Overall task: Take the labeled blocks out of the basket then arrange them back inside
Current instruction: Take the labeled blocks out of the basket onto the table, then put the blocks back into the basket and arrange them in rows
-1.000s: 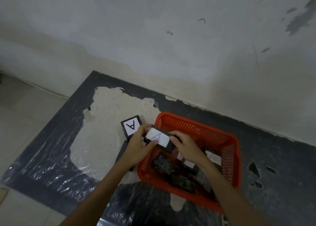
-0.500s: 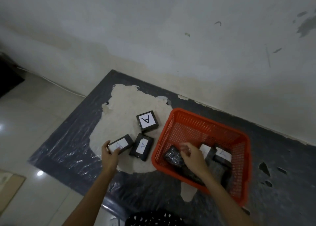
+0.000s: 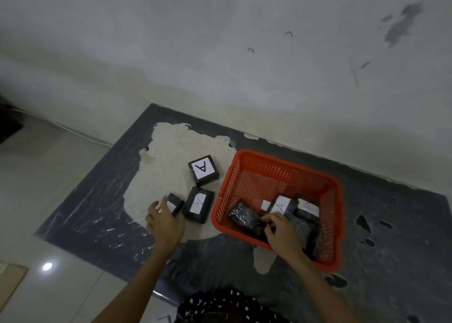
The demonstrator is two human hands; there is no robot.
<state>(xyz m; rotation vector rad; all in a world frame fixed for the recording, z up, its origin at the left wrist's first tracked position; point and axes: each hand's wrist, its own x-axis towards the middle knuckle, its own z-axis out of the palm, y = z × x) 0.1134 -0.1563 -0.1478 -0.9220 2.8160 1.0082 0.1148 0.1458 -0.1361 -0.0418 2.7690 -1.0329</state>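
Note:
A red plastic basket [image 3: 281, 166] sits on a dark plastic sheet on the floor. Inside it lie several black blocks, one showing a white label with a blue "A" [image 3: 281, 205]. My right hand [image 3: 281, 229] is inside the basket, fingers closed on a glossy black block [image 3: 243, 216] near the front wall. Left of the basket, three blocks lie on the sheet: one with a bold "A" [image 3: 203, 169], one with a thin blue "A" [image 3: 198, 204], and a third [image 3: 175, 203] tilted under the fingers of my left hand [image 3: 163, 218].
The dark sheet [image 3: 97, 205] has a worn pale patch [image 3: 166, 166] under the outside blocks. A stained wall rises just behind the basket. Pale floor tiles lie to the left. A spotted garment [image 3: 220, 305] shows at the bottom edge.
One second ago both hands held a labeled block above the basket's left rim. My left hand has set it down beside the other two outside; my right hand has gone into the basket.

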